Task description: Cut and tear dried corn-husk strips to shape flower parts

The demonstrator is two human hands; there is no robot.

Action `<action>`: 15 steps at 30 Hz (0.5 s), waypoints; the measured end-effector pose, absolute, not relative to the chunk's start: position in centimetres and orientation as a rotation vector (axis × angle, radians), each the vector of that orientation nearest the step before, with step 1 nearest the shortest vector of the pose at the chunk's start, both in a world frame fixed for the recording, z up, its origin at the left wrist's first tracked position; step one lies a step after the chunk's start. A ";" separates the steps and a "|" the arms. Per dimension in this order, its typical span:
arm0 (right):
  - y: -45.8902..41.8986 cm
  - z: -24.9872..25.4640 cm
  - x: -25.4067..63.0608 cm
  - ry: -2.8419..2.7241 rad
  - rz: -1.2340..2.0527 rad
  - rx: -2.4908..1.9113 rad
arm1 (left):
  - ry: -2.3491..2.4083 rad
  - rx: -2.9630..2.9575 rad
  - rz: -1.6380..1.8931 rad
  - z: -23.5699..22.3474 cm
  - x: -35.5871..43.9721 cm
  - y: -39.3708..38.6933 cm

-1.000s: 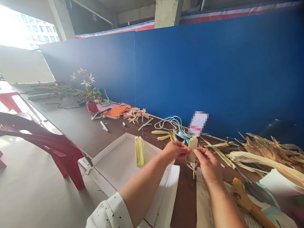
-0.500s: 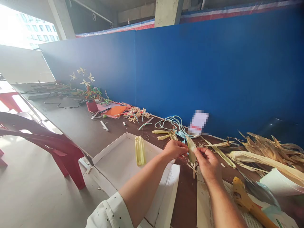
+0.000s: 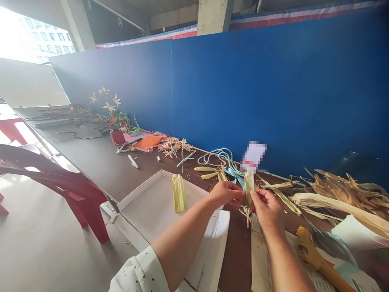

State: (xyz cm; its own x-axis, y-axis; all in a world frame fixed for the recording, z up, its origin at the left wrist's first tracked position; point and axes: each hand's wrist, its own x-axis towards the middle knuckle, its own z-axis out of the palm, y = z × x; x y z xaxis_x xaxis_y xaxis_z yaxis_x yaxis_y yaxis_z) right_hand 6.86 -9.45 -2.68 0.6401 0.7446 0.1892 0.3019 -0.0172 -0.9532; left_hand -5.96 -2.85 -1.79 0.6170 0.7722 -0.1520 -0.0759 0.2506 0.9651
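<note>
A pale green-yellow strip of corn husk (image 3: 249, 184) stands upright between my two hands above the table. My left hand (image 3: 226, 192) pinches it from the left side, its fingertips partly hidden behind the thumb. From the right, my right hand (image 3: 267, 205) grips the same strip between thumb and fingers. Just below the hands, a thin stick with frayed bits (image 3: 248, 218) shows against the brown table. Another piece of husk (image 3: 179, 194) lies in the white cardboard box lid (image 3: 152, 192), left of my forearm.
A yellow glue gun (image 3: 310, 245) rests on paper at the lower right, near a white tub (image 3: 361, 231). Dried husks (image 3: 343, 190) are heaped behind it. Light-blue cord (image 3: 223, 154) lies along the blue partition (image 3: 273, 89). A red chair (image 3: 79, 190) stands left.
The husk strip between my hands has gone from a pointed, leaf-like shape to a broader, flat-topped one showing a ribbed yellowish face. Both hands have hardly moved.
</note>
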 end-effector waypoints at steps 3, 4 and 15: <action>-9.6 -2.3 6.8 -0.874 0.386 -1.612 | 0.763 1.374 0.639 -2.3 -5.9 -3.0; -9.6 -2.3 6.7 -0.879 0.379 -1.617 | 0.795 1.432 0.622 -2.4 -5.8 -3.1; -9.6 -2.5 6.7 -0.877 0.408 -1.607 | 0.756 1.371 0.564 -3.1 -5.2 -2.9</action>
